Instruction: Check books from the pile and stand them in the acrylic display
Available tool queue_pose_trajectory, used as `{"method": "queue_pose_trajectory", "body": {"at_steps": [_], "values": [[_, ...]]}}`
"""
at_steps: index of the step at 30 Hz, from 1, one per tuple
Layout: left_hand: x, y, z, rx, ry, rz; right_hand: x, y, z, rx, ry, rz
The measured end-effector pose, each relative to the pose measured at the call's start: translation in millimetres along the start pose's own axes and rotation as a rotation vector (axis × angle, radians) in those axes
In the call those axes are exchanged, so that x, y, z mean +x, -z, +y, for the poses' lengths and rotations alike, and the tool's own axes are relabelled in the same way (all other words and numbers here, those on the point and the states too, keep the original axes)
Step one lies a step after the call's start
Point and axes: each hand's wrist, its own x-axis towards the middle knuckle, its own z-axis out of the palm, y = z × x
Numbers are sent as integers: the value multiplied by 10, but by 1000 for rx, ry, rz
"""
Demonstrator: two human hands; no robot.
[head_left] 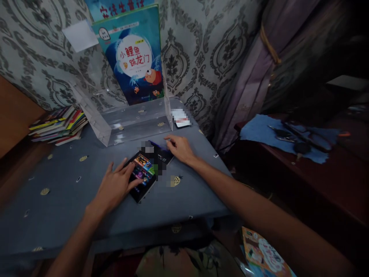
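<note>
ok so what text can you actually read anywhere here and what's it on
"小鲤鱼跳龙门": white circle on the blue book in the clear stand.
Red characters on the book behind: cut off at the top edge, not readable.
Stacked books, dark book under the left hand, card, floor book: too blurred or small.

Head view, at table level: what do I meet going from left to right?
Stack of books → left hand → dark flat object with colourful pictures, under that hand's fingers → right hand → blue cloth on the side table.
</note>
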Motion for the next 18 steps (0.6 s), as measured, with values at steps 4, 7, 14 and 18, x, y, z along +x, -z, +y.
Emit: {"method": "queue_pose_trajectory", "body": {"at_steps": [4, 7, 14, 18], "values": [[310, 51, 97, 89, 48, -39, -19, 6, -77, 41, -3, -46], [486, 75, 353, 87, 7, -12, -23, 3, -98, 88, -21, -52], [730, 94, 909, 71, -68, -29, -52, 21, -4, 300, -91, -40], [767, 20, 905, 107, -72, 8, -116, 60, 58, 409, -100, -65]]}}
